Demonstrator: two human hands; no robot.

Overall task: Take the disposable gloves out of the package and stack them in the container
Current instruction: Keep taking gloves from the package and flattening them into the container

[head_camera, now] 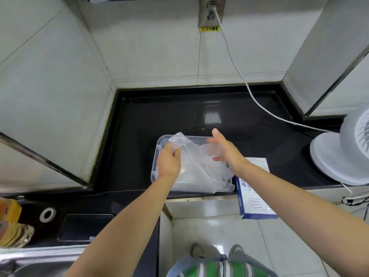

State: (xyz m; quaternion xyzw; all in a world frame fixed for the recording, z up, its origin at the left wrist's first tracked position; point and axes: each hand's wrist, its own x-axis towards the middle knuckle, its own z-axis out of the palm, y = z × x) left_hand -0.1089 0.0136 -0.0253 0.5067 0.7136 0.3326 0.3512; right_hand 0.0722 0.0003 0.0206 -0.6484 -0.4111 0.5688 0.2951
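Tiled kitchen corner, over a black worktop [159,116], with a white fan [343,156] off at 3 o'clock and a cable [235,70] trailing down from the wall. Dead centre, a clear container [154,162], lined with a loose pile of gloves [199,176]. At 4 o'clock from it, just beside its corner, the blue-and-white package [253,196], hanging partly over the worktop edge.

Pinching one thin see-through glove [191,154] in the left hand [168,162], fingers curled round its upper edge, at the container's 9 o'clock wall. Holding the right hand [225,150] flat and wide, fingers straight, at 2 o'clock above the far right corner, seemingly touching the film's other side. Hard to say whether carrying or only steadying.

Long axis of the glove: roughly 10 o'clock down to 4 o'clock, slanting across the container, draped between both hands and directly over the pile. Nearer hand for the lay-down: the left, the one with the grip. Looks like the spreading-and-lowering step, mid-task. Likely needs a turn to line the glove up with the container's length, then a drop straight down. Flimsy film, apt to cling and crumple.
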